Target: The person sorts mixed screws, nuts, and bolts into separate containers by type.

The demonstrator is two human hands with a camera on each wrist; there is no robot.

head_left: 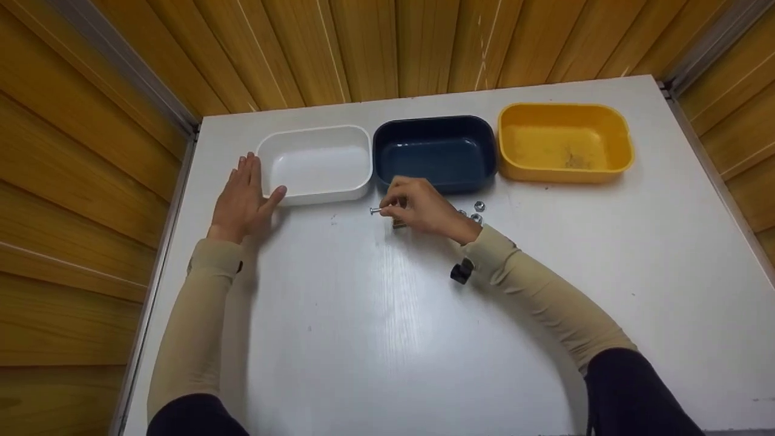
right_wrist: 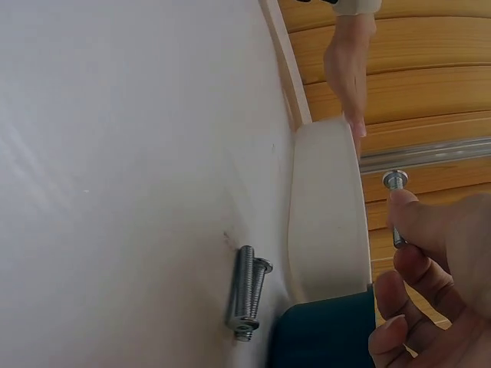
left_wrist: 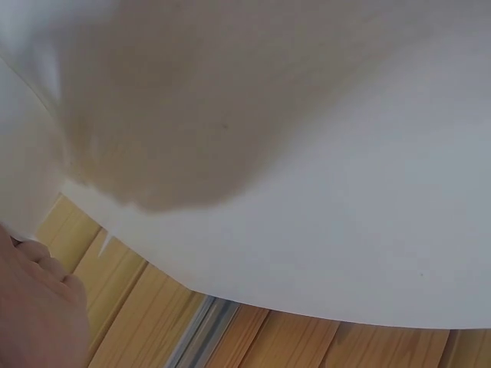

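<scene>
Middle of the white table (head_left: 339,303), clock centre: right hand (head_left: 421,206) pinches a bolt (head_left: 375,211) by its threaded shank, head clear — probably for fine control. Below, at least two loose bolts (right_wrist: 244,287), mostly masked from the head view. Three o'clock, nuts (head_left: 479,206), some half-hidden. Nine o'clock, left hand (head_left: 239,200), fingers straight against the white tray (head_left: 333,196), seemingly steadying it — cropped in left-wrist view. Farther: navy tray (head_left: 448,160) toward one, yellow tray (head_left: 545,142) at two.

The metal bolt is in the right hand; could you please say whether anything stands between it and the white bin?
Nothing visible stands between the metal bolt and the white bin; the left hand is at its left end, out of the way.
</scene>
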